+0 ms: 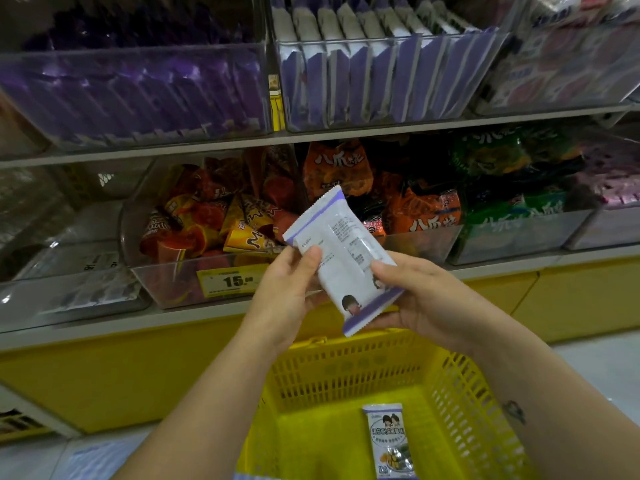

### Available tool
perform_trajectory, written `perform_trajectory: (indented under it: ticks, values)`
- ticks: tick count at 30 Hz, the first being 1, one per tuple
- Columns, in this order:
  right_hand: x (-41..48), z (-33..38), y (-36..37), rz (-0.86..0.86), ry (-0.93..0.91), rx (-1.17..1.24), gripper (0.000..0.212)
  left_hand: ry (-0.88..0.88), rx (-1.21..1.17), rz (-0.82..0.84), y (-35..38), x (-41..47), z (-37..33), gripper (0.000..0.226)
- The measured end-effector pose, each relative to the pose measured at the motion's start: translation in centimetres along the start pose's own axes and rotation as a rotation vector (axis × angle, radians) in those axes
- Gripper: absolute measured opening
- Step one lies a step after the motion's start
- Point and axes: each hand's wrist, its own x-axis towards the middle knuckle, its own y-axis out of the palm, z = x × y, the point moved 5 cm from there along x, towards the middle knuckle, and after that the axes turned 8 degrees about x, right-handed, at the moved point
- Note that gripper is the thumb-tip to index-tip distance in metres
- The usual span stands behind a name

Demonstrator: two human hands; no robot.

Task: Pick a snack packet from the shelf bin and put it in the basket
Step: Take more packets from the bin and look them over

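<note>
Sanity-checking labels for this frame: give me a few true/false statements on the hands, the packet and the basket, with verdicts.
1. The left hand and the right hand both grip the held packet. True.
2. The basket is red. False: it is yellow.
3. A second packet already lies on the basket floor. True.
4. The held packet rests inside the basket. False: it is held in the air above the basket.
5. The price tag shows 15. True.
</note>
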Motion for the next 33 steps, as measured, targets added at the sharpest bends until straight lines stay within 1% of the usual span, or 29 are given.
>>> perform_trajectory:
  ticks: [1,2,3,4,6,8,10,12,14,16,17,20,21,26,28,29,30,32,33]
  values:
    - [0.0,-0.1,0.0,-0.028,-0.021,-0.053,0.034,0.04,0.156,-0.083,-0.3,-0.1,-0.2,0.05]
    - [0.0,-0.1,0.0,-0.07,-0.05,-0.104,0.034,0.08,0.302,-0.172,-0.5,-0.3,-0.3,0.059]
    - [0.1,-0.3,0.1,-0.11,-0.085,-0.15,0.031,0.113,0.399,-0.219,-0.5,-0.5,-0.4,0.069]
    - [0.1,-0.3,0.2,-0.143,-0.118,-0.192,0.028,0.138,0.442,-0.206,-0.3,-0.8,-0.4,0.075]
    - [0.3,-0.4,0.6,-0.18,-0.167,-0.275,0.027,0.167,0.43,-0.078,0.8,-1.2,-0.1,0.072]
    - [0.4,-0.4,0.9,-0.189,-0.185,-0.332,0.03,0.139,0.392,0.02,1.5,-1.4,0.2,0.081]
    - [0.5,-0.6,1.3,-0.177,-0.196,-0.376,0.032,0.12,0.335,0.031,1.5,-1.4,0.4,0.091]
    - [0.6,-0.6,1.7,-0.167,-0.223,-0.46,0.032,0.119,0.312,0.005,1.3,-1.4,0.5,0.099]
    - [0.6,-0.6,1.9,-0.159,-0.242,-0.496,0.032,0.094,0.288,-0.038,0.9,-1.1,0.6,0.106]
    - [0.6,-0.6,1.9,-0.155,-0.245,-0.478,0.033,0.042,0.247,-0.075,0.3,-0.8,0.7,0.101]
    - [0.6,-0.6,1.9,-0.149,-0.246,-0.473,0.033,0.022,0.213,-0.085,0.0,-0.7,0.7,0.089]
    - [0.4,-0.7,1.8,-0.123,-0.227,-0.48,0.033,0.013,0.158,-0.084,-0.6,-0.6,0.1,0.033]
    - [0.3,-0.7,1.7,-0.111,-0.214,-0.47,0.033,0.014,0.154,-0.079,-0.8,-0.7,0.0,0.024]
    - [-0.2,-0.6,1.5,-0.041,-0.123,-0.373,0.032,0.078,0.171,-0.096,-1.2,-1.2,-0.7,0.018]
    - [-0.4,-0.4,1.5,-0.021,-0.099,-0.276,0.033,0.11,0.194,-0.102,-1.1,-1.7,-1.2,0.024]
    - [-0.4,-0.2,1.5,-0.016,-0.095,-0.19,0.034,0.128,0.215,-0.087,-0.9,-1.8,-1.5,0.029]
    - [-0.5,0.2,1.5,-0.014,-0.098,-0.078,0.036,0.149,0.236,-0.047,-0.6,-2.0,-1.8,0.032]
    - [-0.8,1.6,1.4,-0.021,-0.115,0.154,0.038,0.186,0.26,0.091,0.6,-2.6,-2.8,0.039]
    - [-1.1,2.5,1.5,-0.026,-0.129,0.225,0.039,0.206,0.259,0.15,1.3,-2.9,-3.4,0.045]
